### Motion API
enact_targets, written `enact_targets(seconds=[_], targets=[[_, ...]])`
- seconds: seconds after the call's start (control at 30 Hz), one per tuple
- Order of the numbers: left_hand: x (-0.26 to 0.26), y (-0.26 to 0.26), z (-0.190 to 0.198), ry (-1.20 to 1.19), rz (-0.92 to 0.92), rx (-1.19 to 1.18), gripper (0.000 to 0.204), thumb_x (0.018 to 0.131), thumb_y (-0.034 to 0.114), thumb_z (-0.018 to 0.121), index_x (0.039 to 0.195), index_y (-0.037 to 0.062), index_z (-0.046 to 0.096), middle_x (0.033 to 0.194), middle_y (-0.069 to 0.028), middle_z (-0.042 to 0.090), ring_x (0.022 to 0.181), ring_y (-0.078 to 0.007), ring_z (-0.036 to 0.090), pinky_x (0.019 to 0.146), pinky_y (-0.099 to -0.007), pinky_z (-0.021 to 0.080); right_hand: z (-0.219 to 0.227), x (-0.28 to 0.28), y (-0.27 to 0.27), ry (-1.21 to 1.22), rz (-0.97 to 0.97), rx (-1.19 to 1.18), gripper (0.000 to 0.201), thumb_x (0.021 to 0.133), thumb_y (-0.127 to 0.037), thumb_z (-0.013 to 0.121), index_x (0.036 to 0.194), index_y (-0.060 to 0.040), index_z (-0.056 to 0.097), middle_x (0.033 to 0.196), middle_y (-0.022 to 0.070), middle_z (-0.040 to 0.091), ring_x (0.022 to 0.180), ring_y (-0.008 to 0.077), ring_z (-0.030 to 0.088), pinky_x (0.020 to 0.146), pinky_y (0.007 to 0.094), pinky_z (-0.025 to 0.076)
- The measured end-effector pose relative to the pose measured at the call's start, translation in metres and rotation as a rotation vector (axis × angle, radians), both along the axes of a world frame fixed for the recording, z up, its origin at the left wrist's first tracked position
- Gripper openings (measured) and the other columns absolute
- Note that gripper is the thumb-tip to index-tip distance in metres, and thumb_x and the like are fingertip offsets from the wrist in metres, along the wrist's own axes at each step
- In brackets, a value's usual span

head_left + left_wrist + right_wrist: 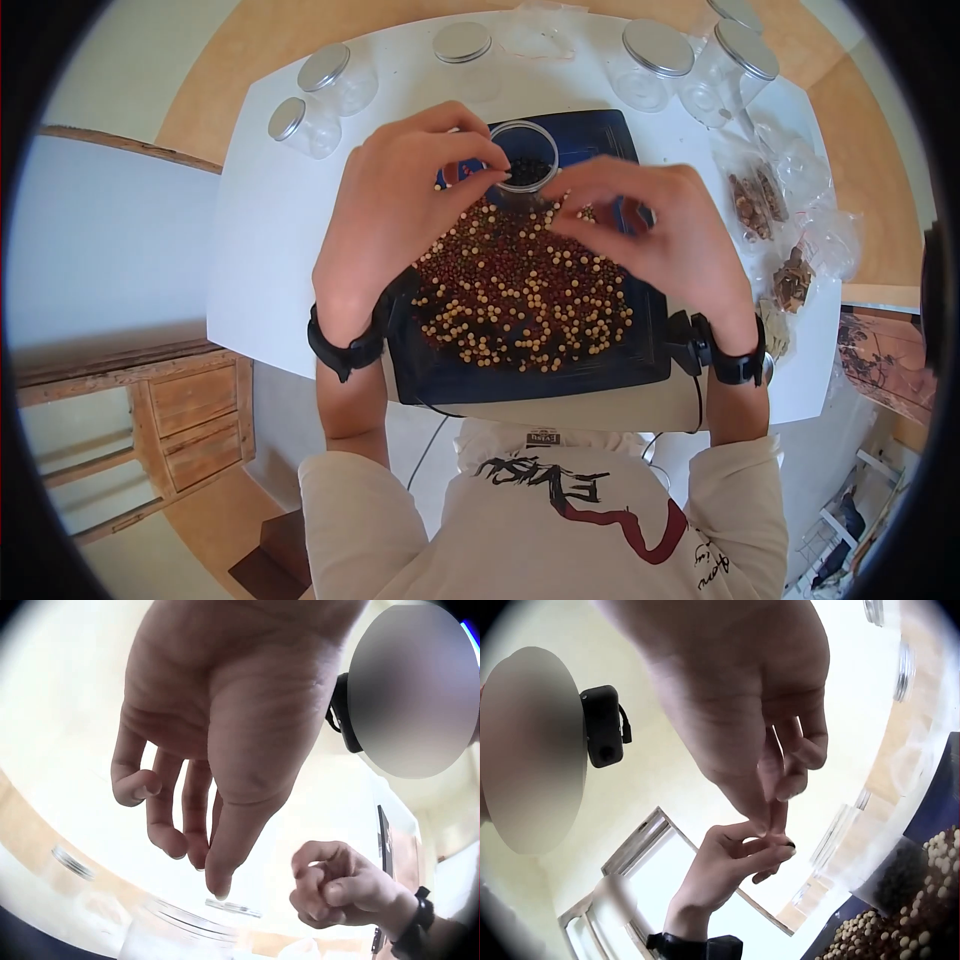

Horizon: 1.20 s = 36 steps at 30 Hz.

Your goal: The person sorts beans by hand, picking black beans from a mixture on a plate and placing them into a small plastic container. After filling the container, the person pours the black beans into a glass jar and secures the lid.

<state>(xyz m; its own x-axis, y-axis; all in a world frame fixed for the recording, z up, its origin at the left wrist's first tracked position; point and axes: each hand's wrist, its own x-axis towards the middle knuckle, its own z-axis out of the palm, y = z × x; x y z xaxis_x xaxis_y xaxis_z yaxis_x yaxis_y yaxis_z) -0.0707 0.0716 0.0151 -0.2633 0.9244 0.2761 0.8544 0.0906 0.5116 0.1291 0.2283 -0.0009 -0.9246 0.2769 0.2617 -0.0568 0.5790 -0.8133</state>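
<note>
A dark tray (430, 375) on the white table (270, 240) holds a heap of mixed red, cream and dark beans (520, 290). At its far edge stands a small clear open jar (527, 170) with dark beans inside. My left hand (490, 170) hovers at the jar's rim; in the right wrist view its fingertips (784, 851) pinch a small dark bean (790, 844). My right hand (572, 208) is just right of the jar above the heap, thumb and fingertip (769, 821) pressed together; what they hold is hidden. Both wrists wear black bands.
Several clear jars with metal lids (325, 75) (655, 60) stand along the table's far edge. Clear plastic bags (760, 195) of brown pieces lie at the right. A wooden drawer unit (190, 420) is on the floor to the left.
</note>
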Motion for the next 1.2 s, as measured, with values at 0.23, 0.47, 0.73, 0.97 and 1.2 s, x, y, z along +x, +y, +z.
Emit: enact_targets(seconds=[0.23, 0.47, 0.73, 0.97, 1.2], targets=[[-0.009, 0.017, -0.005, 0.054, -0.035, 0.001, 0.013, 0.086, 0.006, 0.082, 0.099, 0.0036, 0.081, 0.097, -0.0038, 0.073, 0.069, -0.0169, 0.062, 0.066, -0.0312, 0.048, -0.009, 0.023, 0.000, -0.181, 0.081, 0.013, 0.020, 0.091, -0.009, 0.080, 0.110, -0.0076, 0.074, 0.088, 0.0106, 0.078, 0.074, 0.0296, 0.074, 0.067, 0.0365, 0.057], [-0.001, 0.013, 0.003, 0.114, -0.032, -0.010, 0.010, 0.088, 0.006, 0.081, 0.098, 0.0033, 0.080, 0.099, -0.0032, 0.073, 0.069, -0.0173, 0.062, 0.066, -0.0319, 0.049, -0.034, 0.032, 0.004, -0.228, 0.173, 0.020, 0.020, 0.090, -0.008, 0.080, 0.109, -0.0079, 0.074, 0.087, 0.0113, 0.078, 0.075, 0.0322, 0.074, 0.068, 0.0384, 0.057], [0.003, 0.019, 0.005, 0.227, -0.051, 0.032, 0.009, 0.090, 0.008, 0.079, 0.097, 0.0039, 0.079, 0.097, -0.0046, 0.073, 0.068, -0.0189, 0.062, 0.065, -0.0323, 0.049, -0.047, 0.038, 0.003, -0.467, 0.275, 0.019, 0.019, 0.088, -0.006, 0.079, 0.106, -0.0065, 0.075, 0.091, 0.0115, 0.079, 0.076, 0.0333, 0.074, 0.069, 0.0410, 0.057], [0.029, 0.007, 0.001, -0.001, -0.275, -0.180, 0.006, 0.090, 0.009, 0.075, 0.096, 0.0065, 0.076, 0.094, -0.0059, 0.072, 0.076, -0.0262, 0.068, 0.068, -0.0365, 0.052, -0.060, 0.044, 0.000, -0.427, 0.292, 0.032, 0.026, 0.081, -0.001, 0.080, 0.106, -0.0049, 0.076, 0.097, 0.0114, 0.079, 0.087, 0.0341, 0.075, 0.077, 0.0424, 0.059], [0.057, -0.001, -0.032, 0.056, -0.503, -0.523, 0.014, 0.085, 0.004, 0.072, 0.097, 0.0076, 0.077, 0.091, -0.0130, 0.075, 0.090, -0.0348, 0.074, 0.077, -0.0447, 0.058, -0.055, 0.047, 0.000, -0.460, 0.263, 0.078, 0.025, 0.080, 0.001, 0.079, 0.104, -0.0053, 0.075, 0.095, 0.0115, 0.078, 0.087, 0.0367, 0.074, 0.077, 0.0443, 0.059]])
